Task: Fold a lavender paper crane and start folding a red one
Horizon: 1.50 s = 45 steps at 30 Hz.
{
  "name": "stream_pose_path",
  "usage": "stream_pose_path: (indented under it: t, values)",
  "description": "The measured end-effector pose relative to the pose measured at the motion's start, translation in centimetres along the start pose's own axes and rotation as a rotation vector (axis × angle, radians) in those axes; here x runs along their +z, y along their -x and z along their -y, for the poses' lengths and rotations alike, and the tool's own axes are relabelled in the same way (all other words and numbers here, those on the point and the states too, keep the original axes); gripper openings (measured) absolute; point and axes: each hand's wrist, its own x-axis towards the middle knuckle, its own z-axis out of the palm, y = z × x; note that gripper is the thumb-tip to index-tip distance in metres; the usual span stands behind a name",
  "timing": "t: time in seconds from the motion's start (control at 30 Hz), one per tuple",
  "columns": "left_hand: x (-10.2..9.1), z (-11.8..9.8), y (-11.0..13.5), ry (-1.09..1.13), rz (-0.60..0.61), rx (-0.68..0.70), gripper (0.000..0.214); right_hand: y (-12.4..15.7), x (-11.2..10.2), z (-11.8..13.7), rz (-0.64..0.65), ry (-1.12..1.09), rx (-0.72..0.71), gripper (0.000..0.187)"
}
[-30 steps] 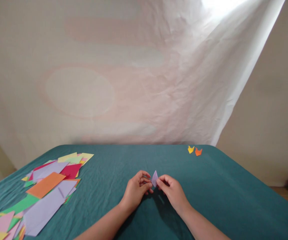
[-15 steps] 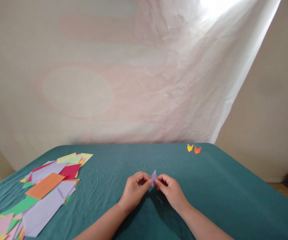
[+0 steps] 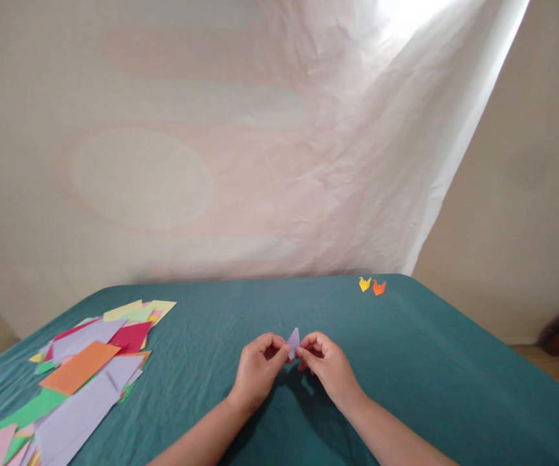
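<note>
A small folded piece of purple paper [image 3: 294, 342], pointed at the top, is held upright just above the table. My left hand [image 3: 260, 366] pinches its left side between thumb and fingers. On the other side, my right hand [image 3: 327, 362] grips the lower right edge the same way. The fingertips cover the paper's lower corners, so its exact folds cannot be made out.
Loose coloured paper sheets [image 3: 79, 369] lie heaped along the left of the green-covered table [image 3: 202, 401]. Near the far right edge sit a yellow folded paper bird [image 3: 365, 285] and an orange one [image 3: 379, 288]. A pale sheet of cloth [image 3: 260, 162] hangs behind.
The purple paper has turned slightly and shows more of its face between my fingers. Both hands keep their pinch. The whole view has shifted a little.
</note>
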Motion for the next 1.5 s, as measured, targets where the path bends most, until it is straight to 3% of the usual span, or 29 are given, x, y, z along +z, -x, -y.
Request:
stream_pose_path:
  t: [0.37, 0.7, 1.13, 1.27, 1.5]
  values:
    - [0.0, -0.4, 0.0, 0.019, -0.013, -0.009, 0.021, -0.1, -0.2, -0.4, -0.043, 0.044, 0.0, 0.022]
    - [0.2, -0.2, 0.0, 0.001, -0.006, 0.01, 0.019, -0.2, 0.1, -0.5, 0.049, -0.118, 0.03, 0.032]
    - [0.4, -0.4, 0.2, -0.113, 0.023, 0.05, 0.018, -0.1, 0.0, -0.2, -0.001, 0.035, 0.026, 0.027]
    - [0.6, 0.4, 0.1, -0.085, -0.004, -0.001, 0.007, -0.1, 0.1, -0.1, -0.037, 0.093, 0.015, 0.025]
    - [0.5, 0.6, 0.0, -0.056, 0.154, -0.151, 0.023, 0.0, 0.0, -0.1, -0.042, 0.121, -0.003, 0.024]
